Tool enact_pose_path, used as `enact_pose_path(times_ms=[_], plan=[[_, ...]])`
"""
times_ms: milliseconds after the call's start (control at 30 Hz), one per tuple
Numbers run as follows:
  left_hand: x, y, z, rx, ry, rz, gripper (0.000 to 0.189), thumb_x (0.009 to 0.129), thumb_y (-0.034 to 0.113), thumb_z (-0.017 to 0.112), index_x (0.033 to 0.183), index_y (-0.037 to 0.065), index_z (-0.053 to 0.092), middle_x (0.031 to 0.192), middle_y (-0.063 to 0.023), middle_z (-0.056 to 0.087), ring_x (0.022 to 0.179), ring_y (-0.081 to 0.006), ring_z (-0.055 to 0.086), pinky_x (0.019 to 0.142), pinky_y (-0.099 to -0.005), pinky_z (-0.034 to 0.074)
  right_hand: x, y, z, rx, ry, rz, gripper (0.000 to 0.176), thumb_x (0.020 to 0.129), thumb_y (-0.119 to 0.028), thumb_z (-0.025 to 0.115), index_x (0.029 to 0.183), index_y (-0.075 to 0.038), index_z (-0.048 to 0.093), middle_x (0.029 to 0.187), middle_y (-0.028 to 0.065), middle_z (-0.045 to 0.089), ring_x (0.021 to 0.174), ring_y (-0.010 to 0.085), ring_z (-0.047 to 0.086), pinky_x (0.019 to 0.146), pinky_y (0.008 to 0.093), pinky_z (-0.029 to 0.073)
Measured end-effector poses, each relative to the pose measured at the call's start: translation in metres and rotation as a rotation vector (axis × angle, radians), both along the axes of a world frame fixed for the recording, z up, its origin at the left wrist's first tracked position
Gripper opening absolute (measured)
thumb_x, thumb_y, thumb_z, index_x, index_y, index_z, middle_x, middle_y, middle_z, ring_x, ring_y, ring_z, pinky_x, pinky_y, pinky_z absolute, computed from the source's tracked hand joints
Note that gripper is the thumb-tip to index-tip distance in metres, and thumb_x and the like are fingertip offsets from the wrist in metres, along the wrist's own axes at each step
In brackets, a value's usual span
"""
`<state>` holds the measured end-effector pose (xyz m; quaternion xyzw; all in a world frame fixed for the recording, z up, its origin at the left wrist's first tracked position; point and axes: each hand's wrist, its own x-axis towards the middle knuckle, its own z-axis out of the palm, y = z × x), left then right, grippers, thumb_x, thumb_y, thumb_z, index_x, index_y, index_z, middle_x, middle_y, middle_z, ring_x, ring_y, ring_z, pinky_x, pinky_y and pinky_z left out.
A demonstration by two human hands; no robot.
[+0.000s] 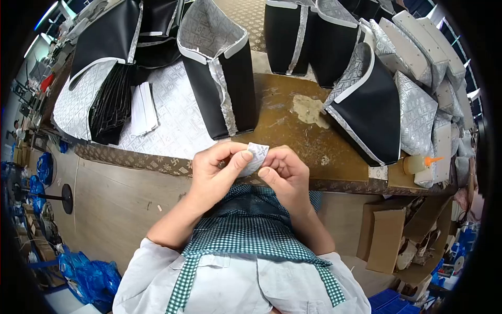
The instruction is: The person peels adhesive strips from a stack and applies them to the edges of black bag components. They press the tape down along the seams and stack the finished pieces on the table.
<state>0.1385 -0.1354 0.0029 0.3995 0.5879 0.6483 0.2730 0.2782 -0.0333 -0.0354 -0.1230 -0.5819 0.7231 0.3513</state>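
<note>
A small pale grey-white patterned piece of material is held up in front of my apron, near the table's front edge. My left hand pinches it between thumb and forefinger. At its other side, my right hand has its fingers curled and closed against the edge of the same piece. Just beyond my hands stands an upright black bag body with a silver-patterned lining and a raw seam facing me.
More black bag bodies stand on the brown table. Black panels and white strips lie at left. Silver-lined pieces pile at right, near a bottle with an orange tip. A cardboard box stands below.
</note>
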Motion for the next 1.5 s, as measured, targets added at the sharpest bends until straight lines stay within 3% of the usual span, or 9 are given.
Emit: enact_pose_path(times_ms=[233,500,700,833,1000,1100,1233,1433,1500], plan=[[0.001,-0.003,-0.004,-0.13,-0.127,-0.043,0.013,0.091,0.011,0.069,0.095,-0.002,0.071,0.07,0.002,0.063,0.063,-0.0024,0.053,0.054,-0.0192,0.042,0.001,-0.01,0.013,0.443,-0.083,-0.312,0.018,0.074,0.004,0.076,0.083,-0.003,0.062,0.078,0.0033,0.059,0.057,0.0054,0.049,0.05,0.0199,0.04],[-0.02,0.004,-0.013,-0.08,-0.449,0.207,0.018,0.095,0.015,0.058,0.082,0.002,0.061,0.068,-0.0076,0.065,0.055,-0.0137,0.061,0.051,-0.0259,0.051,0.032,-0.02,0.032,0.619,0.18,-0.266,0.022,0.073,0.004,0.077,0.09,-0.001,0.063,0.08,0.0097,0.063,0.06,0.0121,0.056,0.05,0.0221,0.043],[-0.086,-0.046,-0.023,0.372,-0.39,0.65,0.021,0.1,0.021,0.053,0.09,0.002,0.056,0.072,-0.0056,0.057,0.059,-0.0146,0.054,0.075,-0.0366,0.054,0.129,0.032,0.079,-0.092,0.756,-0.266,0.02,0.096,-0.014,0.055,0.081,-0.007,0.043,0.073,0.002,0.037,0.052,0.0095,0.032,0.045,0.0276,0.038],[-0.114,-0.079,-0.04,0.392,-0.44,0.585,0.023,0.1,0.027,0.054,0.092,0.005,0.055,0.073,-0.0025,0.055,0.059,-0.0128,0.05,0.057,-0.0273,0.045,0.133,0.066,0.074,-0.096,0.362,-0.172,0.015,0.094,-0.01,0.055,0.083,-0.002,0.048,0.069,0.0039,0.046,0.048,0.0083,0.039,0.037,0.0234,0.045],[-0.088,-0.064,-0.03,0.329,-0.456,0.557,0.021,0.1,0.024,0.052,0.092,0.005,0.055,0.069,-0.0046,0.054,0.055,-0.014,0.052,0.053,-0.0258,0.044,0.051,0.107,0.033,-0.029,-0.715,0.117,0.013,0.088,-0.012,0.064,0.081,-0.001,0.064,0.064,-0.0023,0.055,0.058,0.0053,0.051,0.053,0.0224,0.041],[-0.08,-0.062,-0.025,0.355,-0.466,0.438,0.021,0.1,0.024,0.052,0.091,0.005,0.055,0.069,-0.0052,0.054,0.055,-0.0153,0.052,0.052,-0.0268,0.044,0.021,0.122,-0.006,0.627,-0.957,-0.045,0.015,0.083,-0.017,0.067,0.077,-0.003,0.065,0.065,0.009,0.059,0.063,0.0202,0.06,0.061,0.0356,0.05],[-0.069,-0.061,-0.018,0.342,-0.39,0.384,0.021,0.098,0.024,0.056,0.089,0.005,0.054,0.071,-0.0069,0.056,0.058,-0.016,0.053,0.051,-0.0285,0.045,0.015,0.114,-0.003,1.242,-1.092,-0.156,0.022,0.078,-0.025,0.073,0.079,-0.006,0.063,0.085,0.011,0.064,0.08,0.0284,0.066,0.067,0.0411,0.051],[-0.043,-0.033,-0.012,0.327,-0.428,0.201,0.022,0.1,0.021,0.055,0.091,0.001,0.058,0.077,-0.0127,0.064,0.064,-0.0194,0.063,0.057,-0.0325,0.055,0.016,0.106,0.012,1.27,-1.032,-0.365,0.044,0.071,-0.027,0.078,0.103,-0.003,0.062,0.093,0.012,0.064,0.087,0.031,0.064,0.073,0.0386,0.051],[-0.036,-0.022,-0.011,0.304,-0.408,0.132,0.027,0.101,0.025,0.053,0.098,-0.001,0.06,0.082,-0.0138,0.066,0.068,-0.0211,0.066,0.063,-0.0342,0.058,0.013,0.084,0.023,1.045,-0.709,-0.273,0.031,0.073,-0.016,0.076,0.1,-0.002,0.065,0.088,0.0079,0.062,0.069,0.0181,0.057,0.063,0.0301,0.047]])
